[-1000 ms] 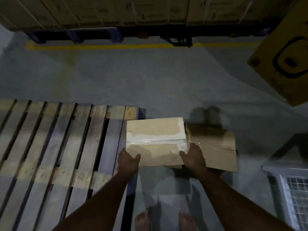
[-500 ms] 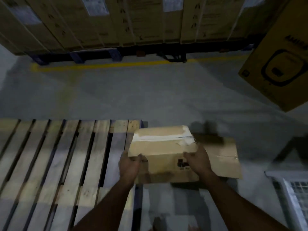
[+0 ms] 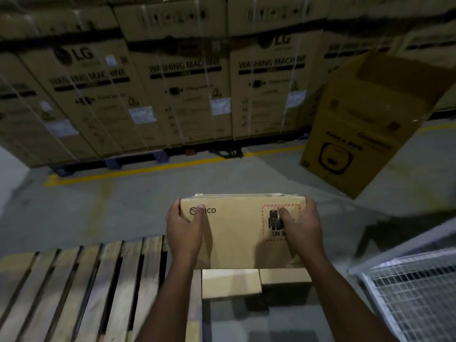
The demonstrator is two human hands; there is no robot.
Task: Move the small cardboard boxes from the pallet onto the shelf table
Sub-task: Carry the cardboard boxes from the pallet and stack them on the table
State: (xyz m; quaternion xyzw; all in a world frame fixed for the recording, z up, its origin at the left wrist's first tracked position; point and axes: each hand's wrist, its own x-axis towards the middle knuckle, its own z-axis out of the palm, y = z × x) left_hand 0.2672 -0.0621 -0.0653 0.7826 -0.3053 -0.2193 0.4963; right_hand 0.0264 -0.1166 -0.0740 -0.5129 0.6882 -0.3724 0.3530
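Note:
I hold a small cardboard box (image 3: pixel 237 230) in the air in front of me, its printed side with a red-bordered label facing me. My left hand (image 3: pixel 183 228) grips its left end, thumb on the front face. My right hand (image 3: pixel 302 225) grips its right end the same way. Below the box, flat cardboard (image 3: pixel 254 281) lies on the floor. The wooden pallet (image 3: pixel 74 292) is at the lower left, its slats bare where visible. A white wire-mesh surface (image 3: pixel 414 297), perhaps the shelf table, shows at the lower right.
A wall of large washing-machine cartons (image 3: pixel 172 90) on blue pallets stands across the back, behind a yellow floor line (image 3: pixel 172 165). A tall open carton (image 3: pixel 365 129) stands at the right. Grey concrete floor (image 3: pixel 98 208) lies between.
Both hands have lifted the box from the floor beside the pallet and tipped its printed side toward me. The view has risen, bringing the stacked cartons into sight.

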